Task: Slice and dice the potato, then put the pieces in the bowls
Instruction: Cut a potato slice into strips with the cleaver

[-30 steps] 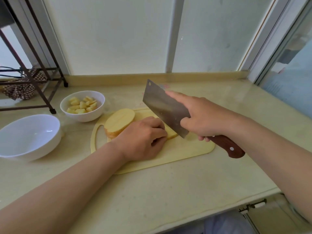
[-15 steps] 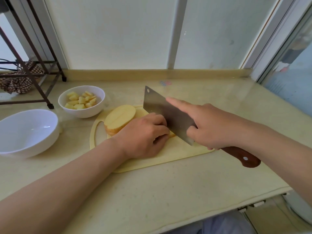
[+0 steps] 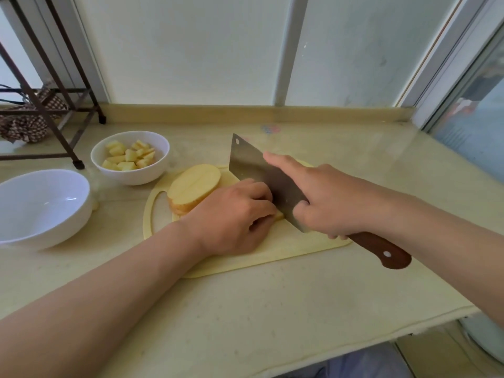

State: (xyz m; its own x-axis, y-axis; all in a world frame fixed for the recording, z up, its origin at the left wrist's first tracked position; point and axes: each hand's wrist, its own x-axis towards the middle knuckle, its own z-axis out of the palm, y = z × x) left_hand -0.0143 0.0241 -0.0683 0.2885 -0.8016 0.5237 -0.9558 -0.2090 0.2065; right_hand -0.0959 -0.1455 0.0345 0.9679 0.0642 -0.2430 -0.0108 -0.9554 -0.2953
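A pale yellow cutting board (image 3: 275, 253) lies on the counter. A stack of potato slices (image 3: 195, 186) rests on its left part. My left hand (image 3: 234, 218) curls its fingers down on a potato piece that is mostly hidden under it. My right hand (image 3: 331, 199) grips a cleaver (image 3: 261, 175) by its wooden handle, forefinger stretched along the blade. The blade stands down on the board right against my left knuckles. A small white bowl (image 3: 131, 174) behind the board holds several potato dice. A larger white bowl (image 3: 41, 205) at the left is empty.
A dark metal rack (image 3: 54, 105) with a checked cloth (image 3: 27, 124) stands at the back left. Window panes rise behind the counter's raised back edge. The counter's front edge (image 3: 381, 331) runs close to me at the lower right.
The cleaver came down from its raised position onto the potato piece at my left knuckles. My left hand stayed on the potato. The view shifted slightly.
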